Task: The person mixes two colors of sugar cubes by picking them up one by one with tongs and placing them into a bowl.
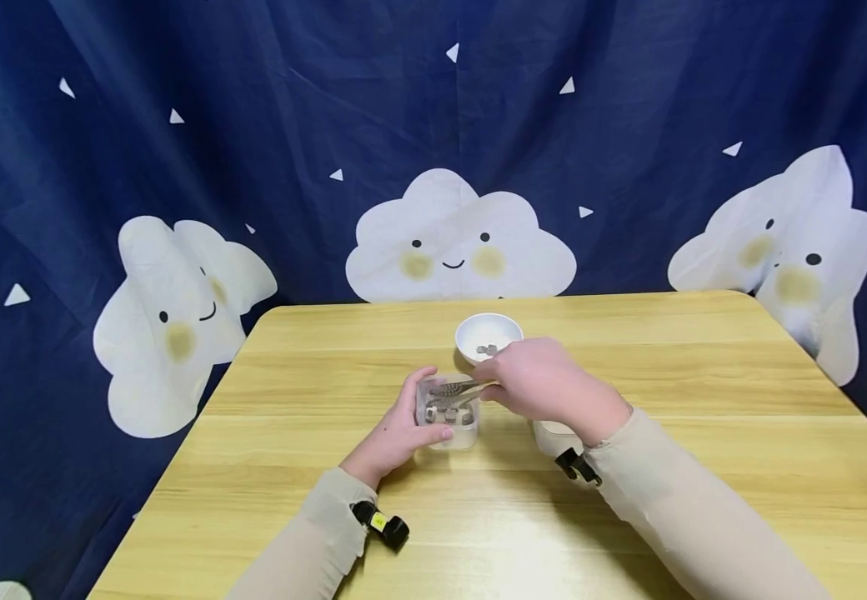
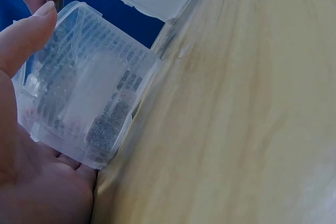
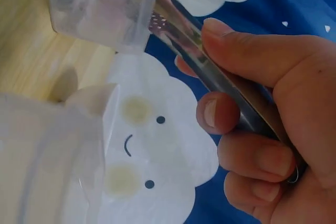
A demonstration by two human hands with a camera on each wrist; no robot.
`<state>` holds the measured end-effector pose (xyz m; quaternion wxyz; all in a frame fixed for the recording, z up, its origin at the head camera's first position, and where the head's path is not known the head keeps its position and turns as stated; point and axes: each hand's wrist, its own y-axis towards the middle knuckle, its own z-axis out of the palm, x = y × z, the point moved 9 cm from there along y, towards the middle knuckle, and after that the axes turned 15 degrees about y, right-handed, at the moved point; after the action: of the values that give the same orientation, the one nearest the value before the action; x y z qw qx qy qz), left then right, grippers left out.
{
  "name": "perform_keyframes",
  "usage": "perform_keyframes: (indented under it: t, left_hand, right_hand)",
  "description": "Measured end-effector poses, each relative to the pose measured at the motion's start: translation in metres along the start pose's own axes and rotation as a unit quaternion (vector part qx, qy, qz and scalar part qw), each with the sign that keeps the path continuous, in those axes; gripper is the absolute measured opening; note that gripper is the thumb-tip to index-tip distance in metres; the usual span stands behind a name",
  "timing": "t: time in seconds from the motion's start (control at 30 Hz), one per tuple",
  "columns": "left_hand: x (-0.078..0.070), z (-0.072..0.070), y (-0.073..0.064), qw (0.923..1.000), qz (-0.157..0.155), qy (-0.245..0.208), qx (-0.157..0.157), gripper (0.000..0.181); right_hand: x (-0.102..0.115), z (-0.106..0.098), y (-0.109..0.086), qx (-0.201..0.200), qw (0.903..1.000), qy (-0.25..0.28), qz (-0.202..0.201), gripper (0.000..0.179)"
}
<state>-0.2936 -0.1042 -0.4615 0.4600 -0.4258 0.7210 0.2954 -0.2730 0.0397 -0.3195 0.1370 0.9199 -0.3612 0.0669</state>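
Observation:
My left hand (image 1: 396,435) grips a clear plastic container (image 1: 454,440) on the table, thumb along its near side and fingers round the far left side. Small silvery cubes (image 1: 452,416) lie inside it. My right hand (image 1: 534,379) holds metal tongs (image 3: 210,77), thumb on one side and fingers wrapped round the other. Their perforated tips reach into the container from the right; whether a cube is between them, I cannot tell. Behind stands a white bowl (image 1: 466,337) with a few similar cubes (image 1: 487,350) in it, partly hidden by the right hand.
A second translucent container (image 1: 553,439) stands under my right wrist, mostly covered by it in the head view; the right wrist view shows its wall close up. The wooden table (image 1: 291,392) reaches back to a dark blue curtain (image 1: 298,100) with white clouds.

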Motion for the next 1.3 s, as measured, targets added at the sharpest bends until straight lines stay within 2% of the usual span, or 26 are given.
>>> perform_keyframes:
  t: [0.17,0.37,0.53,0.73,0.93,1.07,1.3]
  left_hand:
    - [0.001,0.001,0.0,0.9999,-0.01,-0.007,0.003,0.102]
    - [0.002,0.0,-0.001,0.9997,-0.022,0.012,-0.004,0.101]
    - [0.0,-0.002,-0.001,0.9995,-0.016,0.024,-0.012,0.101]
    - [0.001,-0.001,-0.001,0.9998,-0.014,0.008,-0.009,0.1]
    - [0.001,-0.001,0.0,0.9998,-0.016,0.009,-0.011,0.1]
    - [0.001,0.0,0.0,0.9998,-0.018,0.001,-0.009,0.1]
    - [0.0,0.0,-0.001,0.9997,-0.022,-0.004,-0.007,0.101]
  right_hand:
    - [-0.007,-0.015,-0.011,-0.027,0.9989,0.039,0.003,0.011]
    - [-0.019,-0.031,-0.024,-0.076,0.9959,0.046,-0.016,0.008]
    - [-0.037,-0.038,-0.031,-0.098,0.994,0.047,0.005,0.01]
    - [-0.062,-0.037,-0.036,-0.09,0.9926,0.045,0.067,0.006]
    - [-0.083,-0.029,-0.039,-0.064,0.9883,0.035,0.134,0.016]
    - [-0.09,-0.027,-0.041,-0.054,0.9856,0.033,0.156,0.016]
    - [-0.096,-0.023,-0.041,-0.041,0.9835,0.032,0.173,0.014]
